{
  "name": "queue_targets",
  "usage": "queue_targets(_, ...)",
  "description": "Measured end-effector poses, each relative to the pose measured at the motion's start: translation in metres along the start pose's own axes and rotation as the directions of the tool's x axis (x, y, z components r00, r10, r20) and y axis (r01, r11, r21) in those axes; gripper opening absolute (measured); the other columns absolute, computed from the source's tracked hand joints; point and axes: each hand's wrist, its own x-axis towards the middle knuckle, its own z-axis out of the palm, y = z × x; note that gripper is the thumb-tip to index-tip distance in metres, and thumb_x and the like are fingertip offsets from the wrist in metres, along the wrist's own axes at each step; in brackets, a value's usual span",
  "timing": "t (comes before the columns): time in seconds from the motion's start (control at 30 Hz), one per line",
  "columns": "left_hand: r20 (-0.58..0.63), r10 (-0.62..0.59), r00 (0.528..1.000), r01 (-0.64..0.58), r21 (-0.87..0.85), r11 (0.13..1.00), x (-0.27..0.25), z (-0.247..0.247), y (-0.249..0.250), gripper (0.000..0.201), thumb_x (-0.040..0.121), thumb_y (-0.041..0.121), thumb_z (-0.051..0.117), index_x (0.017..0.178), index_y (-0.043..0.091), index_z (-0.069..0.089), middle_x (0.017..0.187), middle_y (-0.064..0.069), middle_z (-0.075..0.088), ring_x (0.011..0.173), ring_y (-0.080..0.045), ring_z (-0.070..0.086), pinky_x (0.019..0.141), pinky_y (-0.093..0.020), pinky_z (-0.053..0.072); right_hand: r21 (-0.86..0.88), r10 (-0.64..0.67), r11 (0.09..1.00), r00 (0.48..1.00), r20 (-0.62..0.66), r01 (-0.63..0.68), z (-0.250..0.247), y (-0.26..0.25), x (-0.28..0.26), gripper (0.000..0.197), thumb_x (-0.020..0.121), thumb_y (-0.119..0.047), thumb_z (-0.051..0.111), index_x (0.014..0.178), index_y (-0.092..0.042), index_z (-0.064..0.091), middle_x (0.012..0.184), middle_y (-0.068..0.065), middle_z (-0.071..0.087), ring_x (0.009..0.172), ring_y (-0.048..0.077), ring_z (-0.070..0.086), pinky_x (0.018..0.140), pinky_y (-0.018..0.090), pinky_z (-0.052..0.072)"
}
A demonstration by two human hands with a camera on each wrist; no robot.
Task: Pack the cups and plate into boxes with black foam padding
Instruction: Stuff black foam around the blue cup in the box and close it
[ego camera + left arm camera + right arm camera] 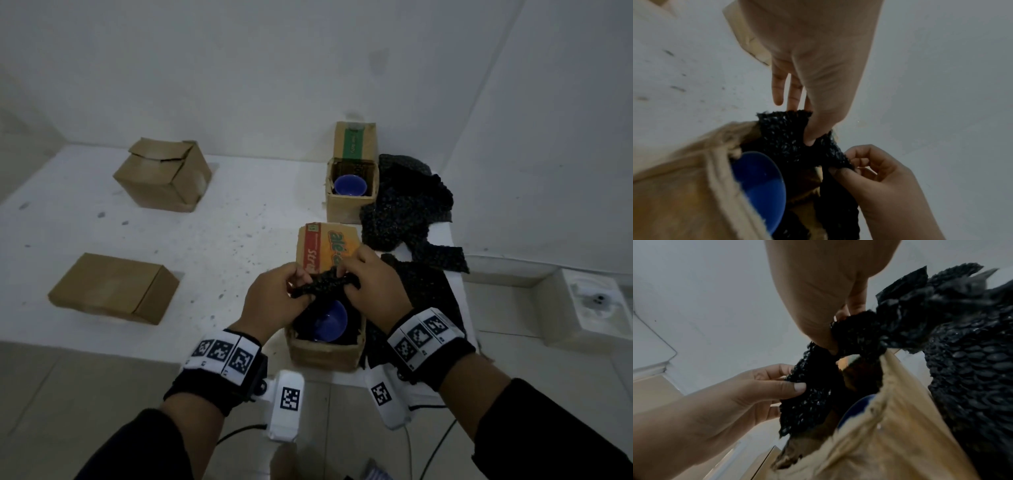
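Both the left hand (274, 301) and right hand (371, 284) pinch a foam strip (329, 284) over the open box (325, 349) at the counter's (171, 240) near edge; a blue cup (330, 320) sits inside.

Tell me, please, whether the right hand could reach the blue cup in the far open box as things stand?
Probably not yet: the right hand is pinching the foam strip. The blue cup itself lies uncovered.
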Motion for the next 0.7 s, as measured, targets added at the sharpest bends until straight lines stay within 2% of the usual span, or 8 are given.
queue_targets(0.13, -0.047, 0.020, 0.999, -0.020, 0.020, 1.000, -0.010, 0.007, -0.021, 0.021, 0.076, 0.021, 0.073, 0.090, 0.032, 0.062, 0.093, 0.012, 0.062, 0.084, -0.009, 0.053, 0.065, -0.016, 0.039, -0.062, 0.058, 0.996, 0.998, 0.006, -0.058, 0.009, -0.003, -0.007, 0.018, 0.073, 0.000, 0.059, 0.088, -0.009, 0.065, 0.089, 0.010, 0.052, 0.074, 0.029, 0.054, 0.056, 0.033, 0.044)
queue_targets(0.27, -0.113, 0.105, 0.988, -0.106, -0.006, 0.994, -0.008, 0.013, -0.032, 0.035, 0.081, 0.019, 0.063, 0.115, 0.025, 0.057, 0.118, 0.003, 0.054, 0.109, -0.015, 0.050, 0.090, -0.029, 0.044, -0.139, 0.084, 0.986, 0.993, -0.078, -0.095, 0.015, -0.012, -0.003, 0.020, 0.061, 0.004, 0.054, 0.076, -0.007, 0.060, 0.070, 0.011, 0.054, 0.053, 0.030, 0.052, 0.041, 0.029, 0.036)
queue_targets(0.33, -0.091, 0.036, 0.995, -0.048, -0.136, 0.989, -0.009, 0.014, -0.027, 0.036, 0.089, 0.016, 0.057, 0.123, 0.025, 0.051, 0.123, 0.008, 0.050, 0.113, -0.008, 0.046, 0.094, -0.025, 0.039, -0.214, 0.050, 0.975, 0.998, -0.046, -0.059, 0.020, -0.017, 0.001, 0.021, 0.055, 0.003, 0.053, 0.072, -0.009, 0.058, 0.060, 0.009, 0.055, 0.048, 0.028, 0.053, 0.038, 0.024, 0.032)
queue_targets(0.43, 0.049, -0.081, 0.996, 0.093, -0.344, 0.934, -0.014, 0.019, -0.023, 0.030, 0.099, 0.020, 0.041, 0.128, 0.025, 0.048, 0.126, 0.013, 0.048, 0.114, 0.001, 0.042, 0.094, -0.011, 0.034, -0.372, 0.060, 0.928, 0.995, 0.077, -0.027, 0.035, -0.020, 0.000, 0.018, 0.057, -0.001, 0.073, 0.068, -0.008, 0.059, 0.056, 0.011, 0.056, 0.047, 0.028, 0.055, 0.034, 0.023, 0.035)
queue_targets(0.53, 0.074, -0.074, 0.994, 0.100, -0.442, 0.891, -0.021, 0.024, -0.029, 0.035, 0.101, 0.025, 0.032, 0.133, 0.023, 0.046, 0.130, 0.018, 0.045, 0.121, 0.007, 0.039, 0.092, 0.006, 0.025, -0.471, 0.144, 0.881, 0.978, 0.154, -0.055, 0.045, -0.028, 0.002, 0.016, 0.063, -0.001, 0.076, 0.064, -0.004, 0.060, 0.064, 0.015, 0.060, 0.060, 0.031, 0.061, 0.045, 0.032, 0.047)
queue_targets(0.6, 0.098, -0.076, 0.992, 0.113, -0.465, 0.878, -0.023, 0.026, -0.032, 0.041, 0.101, 0.028, 0.029, 0.139, 0.021, 0.042, 0.132, 0.024, 0.040, 0.122, 0.012, 0.034, 0.092, 0.008, 0.021, -0.538, 0.213, 0.841, 0.950, 0.227, -0.060, 0.048, -0.035, 0.003, 0.006, 0.084, -0.005, 0.057, 0.084, -0.003, 0.063, 0.089, 0.017, 0.064, 0.087, 0.032, 0.060, 0.067, 0.038, 0.049)
queue_targets(0.63, 0.109, -0.073, 0.991, 0.116, -0.473, 0.873, -0.024, 0.028, -0.033, 0.043, 0.101, 0.030, 0.027, 0.141, 0.021, 0.040, 0.134, 0.024, 0.038, 0.122, 0.015, 0.033, 0.092, 0.009, 0.021, -0.559, 0.263, 0.826, 0.924, 0.278, -0.067, 0.052, -0.035, 0.002, 0.017, 0.092, -0.008, 0.045, 0.097, -0.002, 0.060, 0.102, 0.017, 0.062, 0.098, 0.031, 0.056, 0.076, 0.038, 0.046)
queue_targets(0.7, 0.115, -0.059, 0.992, 0.108, -0.480, 0.871, -0.023, 0.029, -0.036, 0.044, 0.100, 0.032, 0.025, 0.142, 0.022, 0.038, 0.137, 0.024, 0.036, 0.120, 0.023, 0.030, 0.093, 0.009, 0.020, -0.531, 0.337, 0.841, 0.872, 0.355, -0.109, 0.057, -0.036, 0.000, 0.023, 0.095, -0.013, 0.037, 0.109, -0.002, 0.052, 0.113, 0.017, 0.059, 0.106, 0.030, 0.052, 0.081, 0.036, 0.044)
